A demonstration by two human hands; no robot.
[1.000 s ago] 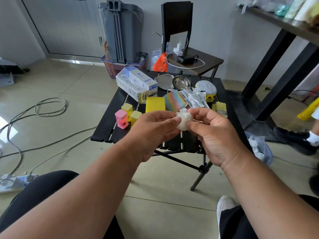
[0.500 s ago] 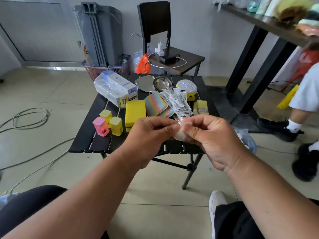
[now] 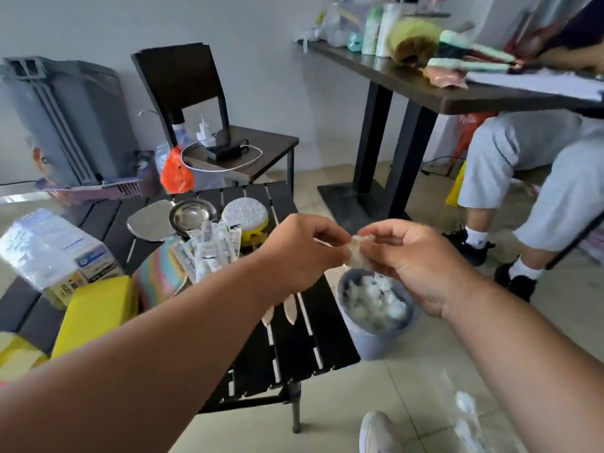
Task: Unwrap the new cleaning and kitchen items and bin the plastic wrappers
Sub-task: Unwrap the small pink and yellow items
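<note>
the black slatted table (image 3: 294, 335) is my landmark for everything here. on its far left part lie the items not yet opened: a clear-wrapped box pack (image 3: 49, 253), a yellow sponge block (image 3: 94, 312), a bundle of small sachets (image 3: 209, 250) and a round scrubber (image 3: 245, 212) near the far edge. just off the table's right edge, on the floor, stands the grey bin (image 3: 376, 335), already quite full of white crumpled plastic. above the gap between table edge and bin i hold the small wrapped item (image 3: 359, 251), a pale crinkly lump. my right hand (image 3: 421, 263) grasps it with curled fingers from the right side, and my left hand (image 3: 300, 250) pinches the film at its left end, so both hands are closed on it. i judge the film is thin, very light and a little slippery, and it will stretch before it tears, so better to take it at the twisted end and pull away from the bin side, not squeeze the middle. what is inside is too blurred to tell.
</note>
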